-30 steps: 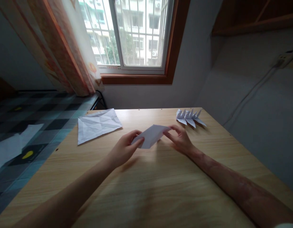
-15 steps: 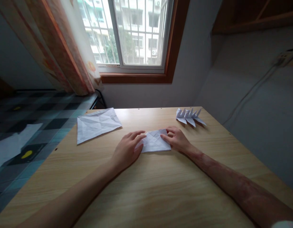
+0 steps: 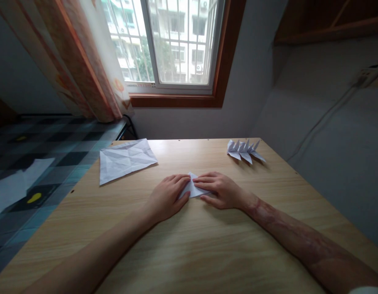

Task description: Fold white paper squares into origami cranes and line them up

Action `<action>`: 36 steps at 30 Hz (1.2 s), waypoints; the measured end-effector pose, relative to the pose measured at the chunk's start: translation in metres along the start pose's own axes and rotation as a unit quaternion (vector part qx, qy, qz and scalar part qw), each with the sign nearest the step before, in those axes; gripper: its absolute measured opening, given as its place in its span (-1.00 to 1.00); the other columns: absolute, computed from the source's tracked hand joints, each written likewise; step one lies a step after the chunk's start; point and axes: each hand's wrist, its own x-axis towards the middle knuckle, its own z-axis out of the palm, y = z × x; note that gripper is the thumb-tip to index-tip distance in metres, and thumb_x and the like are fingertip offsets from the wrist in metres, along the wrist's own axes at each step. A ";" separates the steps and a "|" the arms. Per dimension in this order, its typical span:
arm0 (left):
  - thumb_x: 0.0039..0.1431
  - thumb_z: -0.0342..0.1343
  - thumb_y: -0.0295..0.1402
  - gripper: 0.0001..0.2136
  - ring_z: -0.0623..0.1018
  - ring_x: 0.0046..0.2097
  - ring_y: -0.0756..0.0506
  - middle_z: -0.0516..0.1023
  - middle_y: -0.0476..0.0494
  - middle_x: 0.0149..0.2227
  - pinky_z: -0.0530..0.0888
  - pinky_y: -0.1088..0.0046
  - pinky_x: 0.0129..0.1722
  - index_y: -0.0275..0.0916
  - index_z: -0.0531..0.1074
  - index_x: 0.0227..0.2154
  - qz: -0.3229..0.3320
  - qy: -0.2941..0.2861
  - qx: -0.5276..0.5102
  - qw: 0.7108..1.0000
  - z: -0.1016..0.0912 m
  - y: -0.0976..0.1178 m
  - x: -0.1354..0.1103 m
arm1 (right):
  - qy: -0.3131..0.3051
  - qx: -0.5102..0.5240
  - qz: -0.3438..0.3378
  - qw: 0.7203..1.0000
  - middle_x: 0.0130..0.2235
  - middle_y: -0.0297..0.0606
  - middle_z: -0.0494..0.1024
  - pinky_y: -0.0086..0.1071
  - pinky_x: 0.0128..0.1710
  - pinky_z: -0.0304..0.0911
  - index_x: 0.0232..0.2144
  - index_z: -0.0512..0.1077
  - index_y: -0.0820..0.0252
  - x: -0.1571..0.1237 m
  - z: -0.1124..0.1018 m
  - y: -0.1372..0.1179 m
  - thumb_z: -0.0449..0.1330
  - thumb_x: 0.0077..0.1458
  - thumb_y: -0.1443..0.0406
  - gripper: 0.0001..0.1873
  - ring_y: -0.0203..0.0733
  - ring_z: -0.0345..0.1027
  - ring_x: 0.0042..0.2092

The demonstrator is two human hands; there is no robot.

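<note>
A small sheet of white paper [image 3: 195, 190], folded into a roughly triangular shape, lies on the table between my hands. My left hand [image 3: 168, 194] rests over its left side, fingers stretched out and thumb apart along the near edge. From the right, my right hand [image 3: 221, 190] lies on the paper with its fingers extended and slightly spread, the thumb nearer to me. Both hands press on the paper rather than grip it. Its left and right ends are partly hidden under the fingers.
A larger creased white sheet [image 3: 127, 161] lies at the table's back left. Folded white paper pieces with pointed tips [image 3: 245, 151] stand in a joined row at the back right. Left of the wooden table [image 3: 182, 249], more paper [image 3: 11, 188] lies on a checked bed [image 3: 69, 141].
The paper has gone from a rectangle to a smaller, triangular shape. My right hand has moved left and toward me, onto the paper, with its fingers extended. My left hand has shifted slightly.
</note>
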 end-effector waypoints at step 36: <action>0.53 0.06 -0.16 -0.55 0.51 0.43 -0.38 0.45 -0.37 0.45 0.49 -0.09 0.41 -0.19 0.52 0.34 0.044 -0.055 0.051 0.996 -0.005 0.001 -0.001 | -0.140 -0.020 0.144 0.980 0.26 -0.19 0.66 -0.11 0.40 0.32 0.17 0.69 0.07 0.004 -0.052 -0.032 -0.01 0.61 0.08 -0.49 0.04 0.55 0.30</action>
